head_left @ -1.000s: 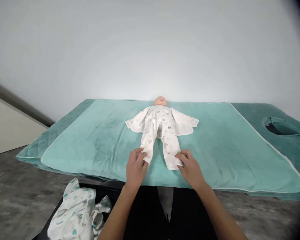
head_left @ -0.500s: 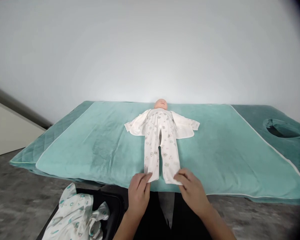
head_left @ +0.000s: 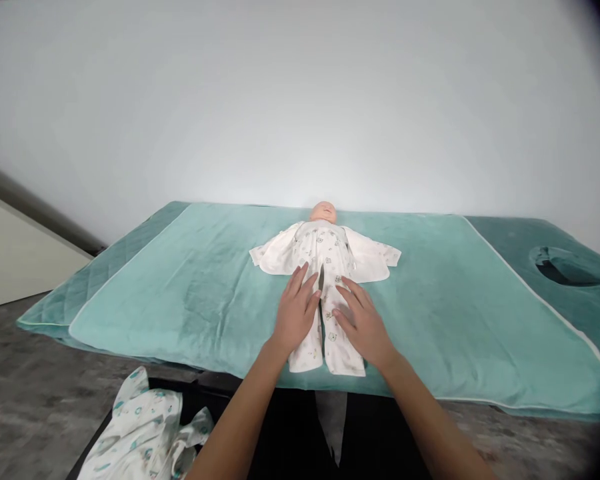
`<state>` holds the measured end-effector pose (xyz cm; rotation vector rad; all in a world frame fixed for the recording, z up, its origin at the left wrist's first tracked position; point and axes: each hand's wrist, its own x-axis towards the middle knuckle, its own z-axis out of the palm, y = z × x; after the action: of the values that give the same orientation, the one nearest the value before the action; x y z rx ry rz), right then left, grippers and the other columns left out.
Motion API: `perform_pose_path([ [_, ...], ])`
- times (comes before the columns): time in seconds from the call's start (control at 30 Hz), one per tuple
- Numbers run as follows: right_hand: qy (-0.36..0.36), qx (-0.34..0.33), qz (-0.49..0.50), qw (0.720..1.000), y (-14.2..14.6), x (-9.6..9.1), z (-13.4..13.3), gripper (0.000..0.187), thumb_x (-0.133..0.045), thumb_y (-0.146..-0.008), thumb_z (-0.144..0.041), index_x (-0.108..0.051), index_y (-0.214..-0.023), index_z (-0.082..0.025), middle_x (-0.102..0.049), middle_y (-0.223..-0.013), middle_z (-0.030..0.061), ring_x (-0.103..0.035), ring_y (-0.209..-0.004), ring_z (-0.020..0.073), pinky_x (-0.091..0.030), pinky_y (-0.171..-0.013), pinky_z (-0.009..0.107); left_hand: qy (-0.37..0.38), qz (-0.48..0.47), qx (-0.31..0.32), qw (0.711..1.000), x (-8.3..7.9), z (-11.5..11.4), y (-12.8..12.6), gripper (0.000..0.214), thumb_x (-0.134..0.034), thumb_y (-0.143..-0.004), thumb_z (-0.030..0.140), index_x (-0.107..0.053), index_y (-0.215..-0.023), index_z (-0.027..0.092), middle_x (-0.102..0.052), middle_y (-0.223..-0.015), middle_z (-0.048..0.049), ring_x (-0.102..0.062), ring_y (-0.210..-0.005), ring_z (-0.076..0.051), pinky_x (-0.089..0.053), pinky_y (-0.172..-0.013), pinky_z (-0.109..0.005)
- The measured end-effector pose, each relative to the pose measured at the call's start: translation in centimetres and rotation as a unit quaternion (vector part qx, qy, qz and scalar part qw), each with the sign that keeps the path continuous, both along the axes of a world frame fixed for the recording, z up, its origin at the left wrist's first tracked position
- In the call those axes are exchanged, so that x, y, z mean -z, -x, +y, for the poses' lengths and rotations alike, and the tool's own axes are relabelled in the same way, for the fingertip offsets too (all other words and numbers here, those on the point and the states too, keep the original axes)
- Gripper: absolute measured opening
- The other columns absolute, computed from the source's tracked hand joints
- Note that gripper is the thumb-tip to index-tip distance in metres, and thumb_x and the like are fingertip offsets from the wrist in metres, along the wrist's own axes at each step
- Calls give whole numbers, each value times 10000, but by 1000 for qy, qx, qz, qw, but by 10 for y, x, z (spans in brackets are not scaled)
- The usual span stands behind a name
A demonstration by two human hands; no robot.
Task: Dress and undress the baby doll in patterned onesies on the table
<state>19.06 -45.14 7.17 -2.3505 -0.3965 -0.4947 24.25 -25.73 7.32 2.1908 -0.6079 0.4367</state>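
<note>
I have both palms down flat on the white printed baby trousers [head_left: 325,333], which lie lengthwise over the small doll with its bare pink head [head_left: 323,212] at the far end, so that the legs run straight toward the near edge of the teal plush blanket [head_left: 190,293]. My left hand [head_left: 296,312] rests on the left trouser leg and my right hand [head_left: 361,323] on the right one, fingers spread and pointing away from me; neither is gripping, both are open and pressing the cloth level against the blanket. The doll's white jacket [head_left: 373,257] is splayed open to either side under the trousers, sleeves out flat. Both forearms reach in from the near edge and converge at the middle. Down at near left, off the green padded table [head_left: 575,293], a crumpled white garment with teal prints [head_left: 145,433] sits on something dark.
</note>
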Motion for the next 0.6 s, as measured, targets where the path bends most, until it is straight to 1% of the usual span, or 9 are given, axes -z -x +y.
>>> perform_pose_path([
  [0.1, -48, -13, 49, 998, -11, 33, 20, 642, -425, -1023, -423, -182, -1598, -270, -84, -1671, 71, -90, -1543, 286, -228, -1230, 557, 44, 64, -16, 997, 23, -11, -7, 501, -375, -1027, 406, -399, -1507, 265, -224, -1655, -49, -127, -1549, -242, -214, -1256, -505],
  [0.17, -93, -22, 89, 991, -6, 49, 27, 672, -404, -1033, -433, -88, -1611, -303, 11, -1678, 39, -34, -1549, 266, -214, -1238, 543, 96, 109, -30, 989, 35, -9, -1, 512, -355, -1032, 416, -362, -1528, 290, -215, -1658, -27, -141, -1546, -222, -206, -1264, -477],
  [0.2, -113, -29, 105, 988, -2, 52, 27, 671, -411, -1032, -440, -90, -1609, -322, 24, -1678, 23, -41, -1550, 256, -223, -1240, 522, 123, 127, -35, 984, 38, -5, 2, 509, -351, -1033, 421, -363, -1527, 300, -231, -1654, -18, -177, -1539, -212, -216, -1264, -455],
  [0.27, -143, -41, 120, 981, 0, 52, 21, 639, -445, -1021, -449, -179, -1593, -344, -38, -1677, 7, -111, -1543, 241, -253, -1238, 476, 165, 153, -49, 973, 39, 4, 0, 477, -356, -1030, 426, -436, -1484, 300, -331, -1614, -18, -306, -1495, -202, -275, -1245, -414],
  [0.37, -167, -11, 107, 980, -22, 43, -4, 507, -470, -1009, -445, -400, -1494, -316, -358, -1578, 44, -367, -1443, 240, -362, -1178, 444, 172, 136, -119, 968, 35, 25, -25, 398, -413, -1007, 412, -570, -1340, 263, -547, -1442, -57, -505, -1346, -215, -422, -1146, -401],
  [0.43, -155, 51, 76, 984, -51, 40, -26, 419, -474, -1001, -426, -506, -1391, -274, -552, -1401, 71, -529, -1284, 250, -455, -1080, 444, 113, 80, -171, 975, 34, 41, -54, 355, -455, -980, 340, -590, -1292, 238, -593, -1360, -83, -539, -1286, -230, -467, -1092, -411],
  [0.47, -127, 76, 57, 987, -67, 39, -36, 383, -480, -994, -400, -544, -1341, -253, -601, -1324, 79, -567, -1217, 256, -483, -1034, 446, 56, 47, -177, 982, 35, 48, -68, 347, -465, -963, 284, -597, -1278, 224, -597, -1344, -94, -533, -1283, -241, -464, -1091, -427],
  [0.53, -12, 75, 22, 997, -95, 42, -49, 311, -485, -971, -292, -617, -1240, -212, -638, -1243, 95, -570, -1176, 272, -478, -1018, 454, -87, -10, -151, 985, 39, 58, -91, 340, -463, -933, 188, -630, -1229, 203, -614, -1311, -105, -519, -1286, -262, -409, -1135, -485],
  [0.6, 125, 23, -6, 992, -114, 45, -52, 306, -469, -948, -187, -658, -1189, -180, -639, -1242, 115, -534, -1217, 281, -423, -1078, 467, -209, -41, -111, 971, 42, 61, -104, 327, -462, -924, 151, -663, -1178, 202, -641, -1270, -106, -513, -1288, -283, -319, -1181, -557],
])
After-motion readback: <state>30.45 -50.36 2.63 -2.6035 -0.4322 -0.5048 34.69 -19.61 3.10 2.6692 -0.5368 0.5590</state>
